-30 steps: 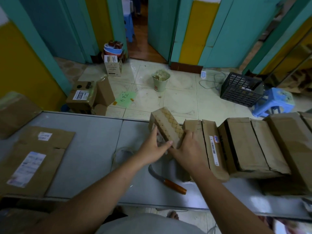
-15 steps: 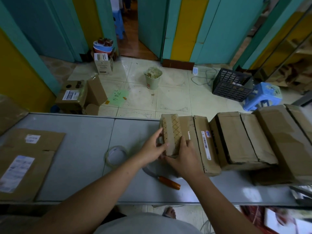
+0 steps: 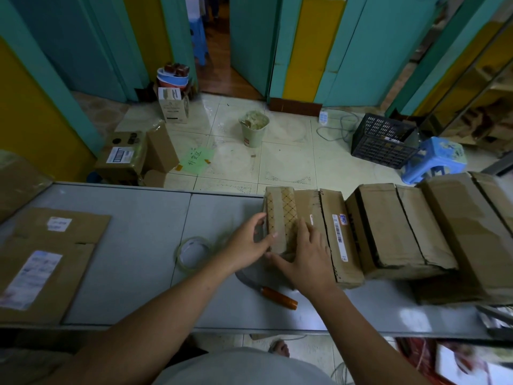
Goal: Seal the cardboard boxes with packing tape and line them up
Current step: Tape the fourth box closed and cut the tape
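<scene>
- patterned box isn't tilted anymore, it sits flush against the barcode box's left side
- left hand curls round its outer edge, right hand presses flat on top
- so it's lined up, I'd say

Grey shirt; left forearm, right forearm bare.

Left hand gripping patterned box (leftmost), right hand flat on top, tape roll nearby
</scene>
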The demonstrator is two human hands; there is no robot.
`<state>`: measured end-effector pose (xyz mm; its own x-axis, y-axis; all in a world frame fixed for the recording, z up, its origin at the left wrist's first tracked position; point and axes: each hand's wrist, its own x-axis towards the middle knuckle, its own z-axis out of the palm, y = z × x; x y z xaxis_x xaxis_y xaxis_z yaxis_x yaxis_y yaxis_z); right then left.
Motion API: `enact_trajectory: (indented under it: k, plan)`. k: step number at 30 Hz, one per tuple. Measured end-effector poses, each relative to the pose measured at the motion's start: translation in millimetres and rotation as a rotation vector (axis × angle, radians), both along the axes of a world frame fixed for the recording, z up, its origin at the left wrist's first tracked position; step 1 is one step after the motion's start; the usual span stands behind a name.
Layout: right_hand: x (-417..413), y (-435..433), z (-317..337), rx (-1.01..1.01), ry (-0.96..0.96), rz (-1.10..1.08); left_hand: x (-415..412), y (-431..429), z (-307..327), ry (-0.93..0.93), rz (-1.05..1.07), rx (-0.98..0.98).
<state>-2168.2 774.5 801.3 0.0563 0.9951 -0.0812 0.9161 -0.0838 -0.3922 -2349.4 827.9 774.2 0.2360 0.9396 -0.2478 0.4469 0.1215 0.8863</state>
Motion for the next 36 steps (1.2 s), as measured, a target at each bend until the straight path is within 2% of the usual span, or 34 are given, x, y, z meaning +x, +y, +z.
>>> enact_trajectory:
  k: [5,10,14,16,18,21,25,27,31,36]
  plan:
    - [-5.4,4.6,9.8,0.058,0.042,0.032,-27.5,-1.5,8.2,0.045,0.068,0.060]
    - [-14.3,6.3,18.7,0.142,0.055,0.093,-97.3,-31.2,-27.0,0.538,0.075,0.106]
    - [-25.1,8.8,11.5,0.076,-0.025,0.248,-114.0,-48.8,-47.4,0.707,-0.083,-0.028]
    - [-30.6,10.8,5.2,0.045,-0.053,0.303,-105.2,-47.0,-46.5,0.679,-0.059,0.032]
    - [-31.7,12.4,-0.7,0.038,-0.029,0.295,-92.3,-40.6,-38.8,0.613,0.060,0.170]
    - [-21.9,10.4,-8.7,-0.027,0.157,0.218,-75.6,-30.3,-24.5,0.542,0.112,0.277]
    - [-1.4,2.5,-16.2,-0.044,0.296,0.169,-47.5,-27.7,-9.5,0.185,-0.167,0.074]
    - [5.6,-1.2,-16.0,-0.046,0.321,0.150,-29.8,-30.0,-3.5,0.075,-0.241,0.065]
    - [17.9,-7.1,-12.6,-0.056,0.326,0.123,-6.8,-30.0,-1.0,0.041,-0.220,0.157]
    - [29.5,-9.2,-4.5,-0.061,0.191,0.169,-2.9,-31.0,-9.6,0.031,-0.218,0.122]
